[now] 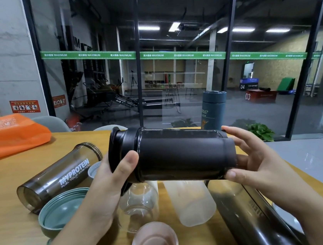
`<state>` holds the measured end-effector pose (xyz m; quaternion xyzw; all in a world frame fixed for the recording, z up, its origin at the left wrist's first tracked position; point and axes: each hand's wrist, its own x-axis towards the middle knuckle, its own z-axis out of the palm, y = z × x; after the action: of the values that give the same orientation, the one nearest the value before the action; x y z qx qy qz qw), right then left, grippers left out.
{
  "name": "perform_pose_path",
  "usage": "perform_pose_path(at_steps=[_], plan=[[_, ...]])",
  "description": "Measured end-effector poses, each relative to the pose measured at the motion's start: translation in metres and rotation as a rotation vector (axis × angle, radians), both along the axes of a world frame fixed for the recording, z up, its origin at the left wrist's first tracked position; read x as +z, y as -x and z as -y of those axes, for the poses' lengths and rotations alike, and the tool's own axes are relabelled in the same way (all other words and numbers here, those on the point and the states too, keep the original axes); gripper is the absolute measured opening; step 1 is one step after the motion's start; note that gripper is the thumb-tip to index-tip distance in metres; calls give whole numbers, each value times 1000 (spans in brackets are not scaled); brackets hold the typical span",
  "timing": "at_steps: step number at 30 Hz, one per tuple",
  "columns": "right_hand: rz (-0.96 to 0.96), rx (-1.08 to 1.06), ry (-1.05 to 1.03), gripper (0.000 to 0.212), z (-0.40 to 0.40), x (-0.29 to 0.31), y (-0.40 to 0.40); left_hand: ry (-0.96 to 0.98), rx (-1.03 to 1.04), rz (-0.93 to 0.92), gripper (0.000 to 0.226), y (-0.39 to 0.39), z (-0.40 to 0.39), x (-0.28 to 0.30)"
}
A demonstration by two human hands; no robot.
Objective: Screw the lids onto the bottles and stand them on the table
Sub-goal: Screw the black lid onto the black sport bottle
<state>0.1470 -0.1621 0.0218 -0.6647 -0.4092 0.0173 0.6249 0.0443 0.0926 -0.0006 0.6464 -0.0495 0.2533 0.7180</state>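
I hold a black bottle [180, 152] sideways above the wooden table [5, 192]. My left hand [111, 180] grips its black lid [119, 147] at the left end, thumb on the lid's collar. My right hand [249, 156] cups the bottle's base, thumb under it and fingers behind. Beneath lie a smoky brown bottle [60, 174] printed MYPROTEIN, a clear glass bottle [139, 203], a frosted white bottle [191, 201] and a long dark bottle [245, 213], all on their sides and without lids. A teal-grey lidded bottle [213, 108] stands upright at the far edge.
A green lid [60, 212] lies open side up at the left, a pink one [154, 244] at the near edge. An orange bag [7, 134] covers the table's far left corner. The table's right edge drops to a grey floor; a glass wall stands behind.
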Motion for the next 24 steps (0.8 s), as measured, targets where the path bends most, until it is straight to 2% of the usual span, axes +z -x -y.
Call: perform_pose_path(at_steps=[4, 8, 10, 13, 18, 24], plan=[[9, -71, 12, 80, 0, 2, 3, -13, 7, -9, 104, 0, 0, -1], [43, -132, 94, 86, 1, 0, 2, -33, 7, -9, 104, 1, 0, 0], [52, -135, 104, 83, 0, -2, 1, -43, 1, -6, 101, 1, 0, 0], [83, -148, 109, 70, 0, 1, 3, -69, -11, -8, 101, 1, -1, -1], [77, -174, 166, 34, -1, 4, 7, -117, -41, -3, 94, 1, -2, -2], [29, -224, 214, 42, 0, 5, 8, -151, -64, 3, 91, 1, -4, -4]])
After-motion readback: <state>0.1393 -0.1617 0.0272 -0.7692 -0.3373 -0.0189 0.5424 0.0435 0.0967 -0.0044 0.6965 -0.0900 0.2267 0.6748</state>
